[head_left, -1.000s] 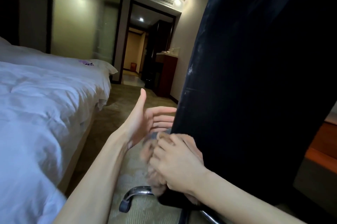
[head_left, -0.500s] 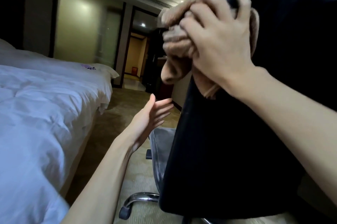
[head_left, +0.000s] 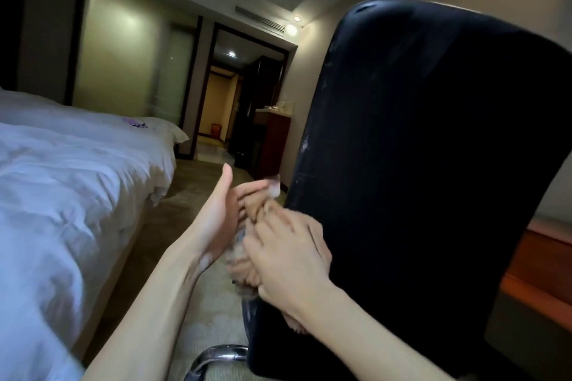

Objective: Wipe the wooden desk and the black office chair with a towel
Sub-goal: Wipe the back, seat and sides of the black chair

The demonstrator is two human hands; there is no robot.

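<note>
In the head view, the right hand (head_left: 288,260) grips a bunched brown towel (head_left: 243,269), blurred, and presses it against the lower left edge of the black office chair (head_left: 433,163) back. The left hand (head_left: 223,210) is held flat-fingered just beside the towel, thumb up, holding nothing. A white bed (head_left: 62,179) lies to the left, and the wooden tabletop (head_left: 541,256) shows behind the chair at right.

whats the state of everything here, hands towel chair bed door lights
right hand, gripping the towel against the chair back's lower left edge
left hand, open, fingers straight, beside the towel
towel, bunched, motion-blurred
black office chair, upright, back toward the camera, left edge scuffed
bed, made, white duvet rumpled
doorway, open
ceiling light, on
</note>
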